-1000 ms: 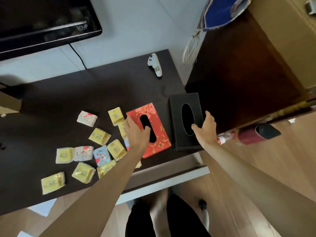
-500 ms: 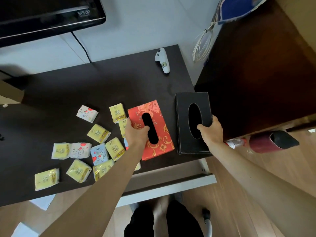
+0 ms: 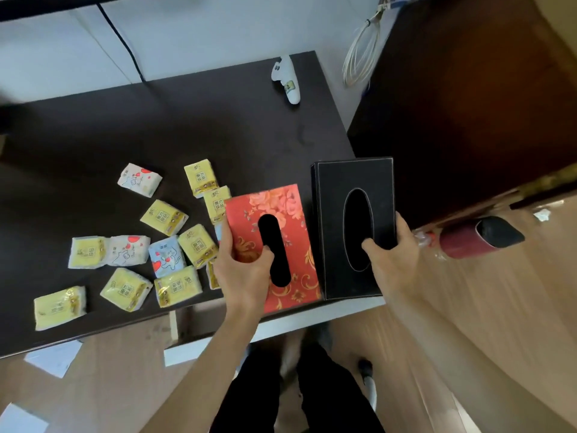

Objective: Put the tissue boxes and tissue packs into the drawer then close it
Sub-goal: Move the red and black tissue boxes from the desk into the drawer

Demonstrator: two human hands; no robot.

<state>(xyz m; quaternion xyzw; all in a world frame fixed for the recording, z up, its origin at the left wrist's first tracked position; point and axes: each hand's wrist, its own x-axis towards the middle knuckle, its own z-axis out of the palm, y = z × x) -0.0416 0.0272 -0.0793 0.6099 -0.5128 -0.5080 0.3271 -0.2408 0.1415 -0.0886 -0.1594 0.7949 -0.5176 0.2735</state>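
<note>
A person is gripping two tissue boxes at once at the near edge of a dark surface. The left hand is closing its grip on the red box, thumb hooked into the slot and fingers wrapped round the left side; the right hand is closing its grip on the black box the same way, thumb in the oval opening. Both boxes are overhanging the near edge, above the open drawer, whose white front is showing below them.

The step in hand appears to be carrying the two boxes to the drawer. The next move is likely calling for lowering each box flat into the drawer, one beside the other, then letting go.

About a dozen tissue packs are lying scattered to the left of the boxes, all awaiting their turn; one yellow pack is sitting nearest the left edge. A white controller is lying far across the surface.

Most of the drawer's inside is being hidden by the arms and boxes, so its room cannot be judged. Whether the boxes are lifted clear or sliding is hard to tell. Packs behind the red box are partly covered.
</note>
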